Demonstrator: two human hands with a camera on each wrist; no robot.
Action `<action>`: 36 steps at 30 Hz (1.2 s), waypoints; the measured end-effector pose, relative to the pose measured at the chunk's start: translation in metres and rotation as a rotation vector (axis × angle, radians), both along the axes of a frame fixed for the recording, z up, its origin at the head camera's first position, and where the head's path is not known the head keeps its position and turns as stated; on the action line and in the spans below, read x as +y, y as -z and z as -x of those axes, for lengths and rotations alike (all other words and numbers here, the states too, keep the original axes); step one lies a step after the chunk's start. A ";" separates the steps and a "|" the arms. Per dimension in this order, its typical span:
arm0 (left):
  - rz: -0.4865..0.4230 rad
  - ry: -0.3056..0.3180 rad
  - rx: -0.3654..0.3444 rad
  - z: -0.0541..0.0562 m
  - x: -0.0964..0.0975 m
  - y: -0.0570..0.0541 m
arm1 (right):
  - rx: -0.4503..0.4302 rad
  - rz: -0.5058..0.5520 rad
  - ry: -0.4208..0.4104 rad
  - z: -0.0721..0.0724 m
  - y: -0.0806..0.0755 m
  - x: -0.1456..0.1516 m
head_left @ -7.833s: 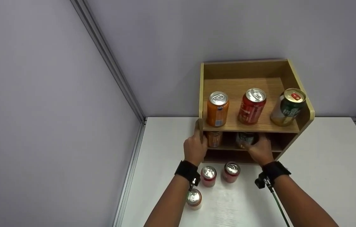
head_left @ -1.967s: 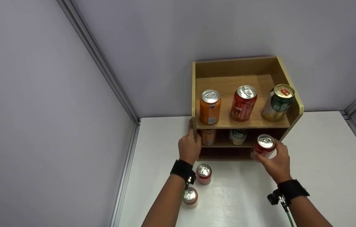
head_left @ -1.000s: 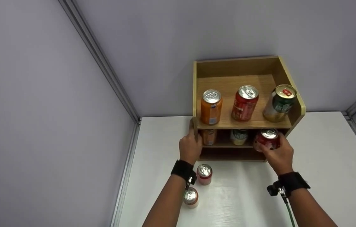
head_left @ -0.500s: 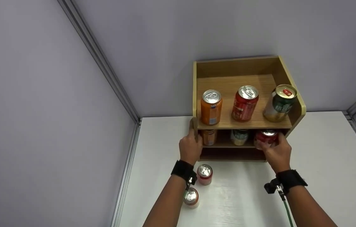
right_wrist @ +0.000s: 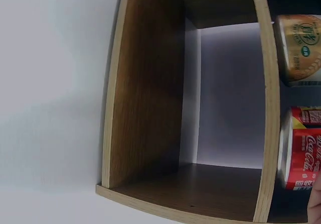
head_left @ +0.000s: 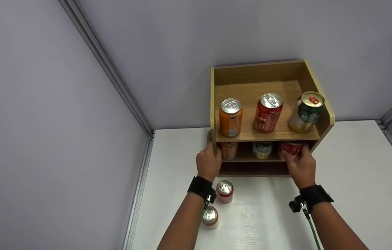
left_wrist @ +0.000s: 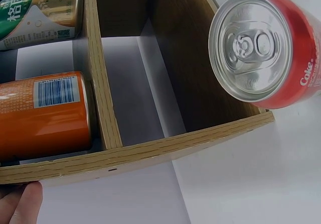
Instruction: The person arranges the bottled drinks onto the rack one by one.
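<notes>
My left hand grips the left side panel of a small wooden shelf; its fingertips show at the panel's edge in the left wrist view. My right hand holds a red Coca-Cola can upright at the right end of the middle tier. In the right wrist view that can is cut off by the frame edge, with a bit of the hand beside it. Left of it on the same tier stand a green-and-white can and an orange can.
On the top tier stand an orange can, a red can and a green-and-gold can. A red Coke can and an orange-and-white can stand on the white table in front. Walls rise behind and left.
The right hand has left the green-and-white can on the middle tier. It has brought a red Coke can from the table into that tier's right end. The left hand stays on the panel.
</notes>
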State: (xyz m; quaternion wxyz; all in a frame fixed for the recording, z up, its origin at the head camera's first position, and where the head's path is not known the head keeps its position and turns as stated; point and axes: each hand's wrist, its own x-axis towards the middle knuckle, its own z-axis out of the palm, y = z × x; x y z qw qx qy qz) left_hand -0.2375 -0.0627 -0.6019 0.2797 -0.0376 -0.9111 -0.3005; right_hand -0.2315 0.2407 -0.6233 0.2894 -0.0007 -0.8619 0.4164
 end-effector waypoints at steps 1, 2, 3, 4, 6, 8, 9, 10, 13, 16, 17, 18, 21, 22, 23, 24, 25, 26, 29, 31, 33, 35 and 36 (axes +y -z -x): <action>-0.004 0.001 0.001 0.000 0.000 0.000 | 0.006 -0.009 0.006 0.000 0.001 0.000; -0.003 0.001 0.000 0.000 0.000 0.000 | 0.004 -0.013 0.012 0.000 0.001 0.000; -0.003 0.000 -0.001 0.000 0.000 0.000 | -0.003 -0.016 0.020 0.000 0.002 0.000; -0.003 -0.001 -0.002 0.000 0.001 0.000 | -0.016 -0.014 0.027 0.000 0.002 -0.001; 0.002 -0.006 -0.003 0.000 0.001 0.001 | -0.048 -0.008 0.038 0.000 0.002 -0.001; 0.003 -0.006 -0.003 0.000 0.001 0.001 | -0.081 -0.006 0.045 0.000 0.002 -0.001; -0.001 -0.002 -0.004 0.000 0.002 0.000 | -0.098 -0.007 0.049 0.000 0.001 -0.001; -0.004 0.002 -0.002 0.000 0.002 0.000 | -0.112 -0.007 0.053 0.001 0.000 -0.001; -0.018 0.017 -0.001 0.001 0.003 0.000 | -0.148 -0.008 0.063 0.002 -0.001 0.000; -0.025 0.023 -0.004 0.001 0.003 0.000 | -0.177 0.004 0.068 0.003 0.000 0.000; -0.027 0.023 -0.004 0.001 0.003 0.000 | -0.182 0.008 0.068 0.003 0.000 0.000; -0.030 0.023 -0.002 0.001 0.003 0.001 | -0.183 0.012 0.066 0.003 0.001 0.000; -0.032 0.026 0.005 0.001 0.003 0.001 | -0.174 0.017 0.056 0.002 0.004 0.001; -0.033 0.028 0.008 0.001 0.003 0.001 | -0.174 0.018 0.052 0.000 0.005 0.001; -0.035 0.029 0.012 0.000 0.003 0.001 | -0.168 0.016 0.048 -0.002 0.007 0.002; -0.035 0.030 0.012 0.000 0.003 0.001 | -0.163 0.009 0.044 -0.005 0.009 0.002; -0.032 0.030 0.013 0.000 0.003 0.001 | -0.156 0.000 0.039 -0.008 0.011 0.003; -0.032 0.032 0.012 0.000 0.003 0.001 | -0.145 -0.008 0.033 -0.012 0.013 0.003; -0.026 0.032 0.009 -0.001 0.003 0.001 | -0.079 -0.018 0.014 -0.023 0.018 0.005; -0.022 0.028 0.008 -0.001 0.002 0.000 | -0.019 -0.004 0.004 -0.028 0.019 0.007; -0.025 0.026 0.005 0.000 0.002 0.000 | 0.037 0.031 -0.002 -0.031 0.018 0.010; -0.028 0.019 0.001 0.000 0.001 0.000 | 0.079 0.066 0.009 -0.032 0.016 0.013; -0.032 0.016 -0.003 -0.001 0.000 0.000 | 0.093 0.084 0.020 -0.032 0.014 0.015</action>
